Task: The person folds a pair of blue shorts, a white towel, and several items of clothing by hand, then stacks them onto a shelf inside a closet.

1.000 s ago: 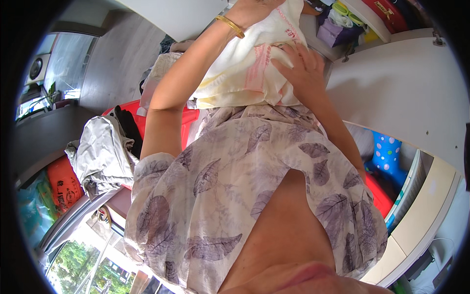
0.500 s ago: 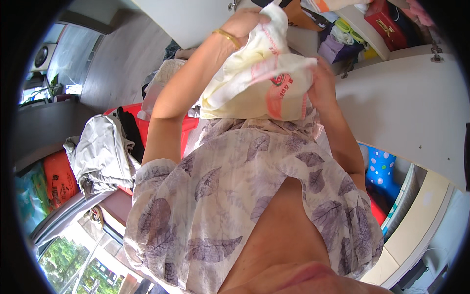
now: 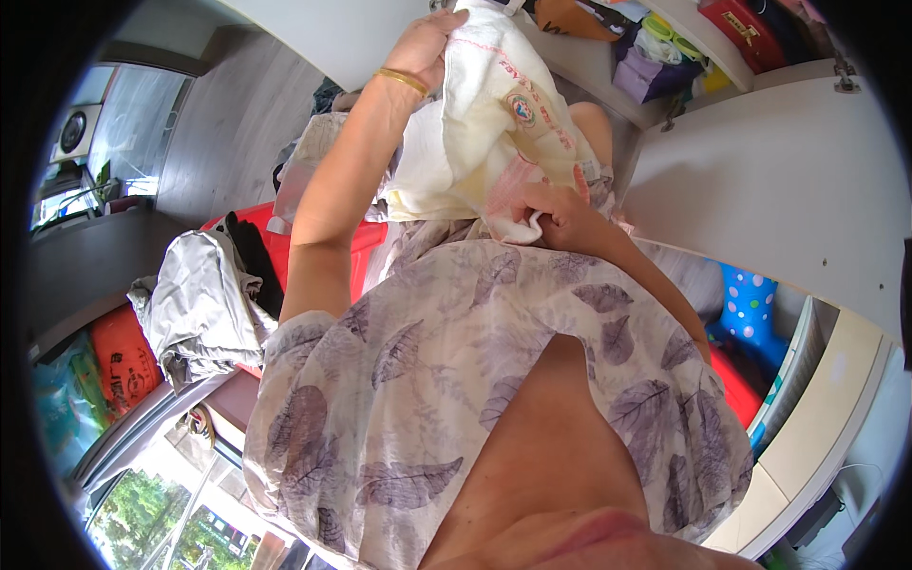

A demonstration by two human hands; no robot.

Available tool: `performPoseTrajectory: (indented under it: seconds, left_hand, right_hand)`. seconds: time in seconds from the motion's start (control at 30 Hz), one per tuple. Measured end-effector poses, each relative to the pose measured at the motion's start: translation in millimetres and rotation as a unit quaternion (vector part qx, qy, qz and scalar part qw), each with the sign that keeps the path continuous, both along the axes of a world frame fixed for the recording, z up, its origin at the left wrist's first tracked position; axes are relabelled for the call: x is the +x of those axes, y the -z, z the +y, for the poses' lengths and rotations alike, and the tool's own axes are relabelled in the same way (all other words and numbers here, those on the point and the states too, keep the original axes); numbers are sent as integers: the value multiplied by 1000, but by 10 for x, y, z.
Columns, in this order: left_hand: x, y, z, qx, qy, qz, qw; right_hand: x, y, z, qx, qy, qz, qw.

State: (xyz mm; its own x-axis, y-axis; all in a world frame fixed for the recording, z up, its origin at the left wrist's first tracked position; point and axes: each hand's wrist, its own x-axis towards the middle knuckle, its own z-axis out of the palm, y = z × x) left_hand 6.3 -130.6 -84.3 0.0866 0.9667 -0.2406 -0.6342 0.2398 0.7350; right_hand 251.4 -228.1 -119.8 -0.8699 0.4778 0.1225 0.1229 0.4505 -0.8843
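A cream-white towel (image 3: 475, 114) with pink-red print and a small round emblem hangs stretched over my lap. High up, the fingers of my left hand (image 3: 427, 47) are closed on its far corner; a gold bangle circles that wrist. Close to my body, my right hand (image 3: 559, 217) grips the towel's near edge, its fingers curled into the cloth. More pale cloth (image 3: 415, 152) lies beneath the towel on my lap, and I cannot tell whether it is part of the same towel.
White cabinet doors stand open ahead and at the right (image 3: 760, 180). The shelf behind holds a purple bag (image 3: 655, 74) and a red box (image 3: 741, 36). A red tub (image 3: 366, 249) and grey folded clothing (image 3: 204, 294) are at my left. A blue dotted boot (image 3: 749, 309) stands right.
My left hand has moved left with the towel's far corner. The right hand has come down and inward toward my body, drawing the near edge along, so the towel now spreads diagonally.
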Motion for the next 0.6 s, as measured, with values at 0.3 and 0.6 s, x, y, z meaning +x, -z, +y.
performPoseTrajectory:
  seconds: [0.3,0.6]
  left_hand:
    - [-78,167,110,-6,8,35,999]
    - [11,191,85,31,17,32,999]
  right_hand:
    - [-24,-55,108,46,-14,-10,999]
    - [-56,-354,164,50,83,106,990]
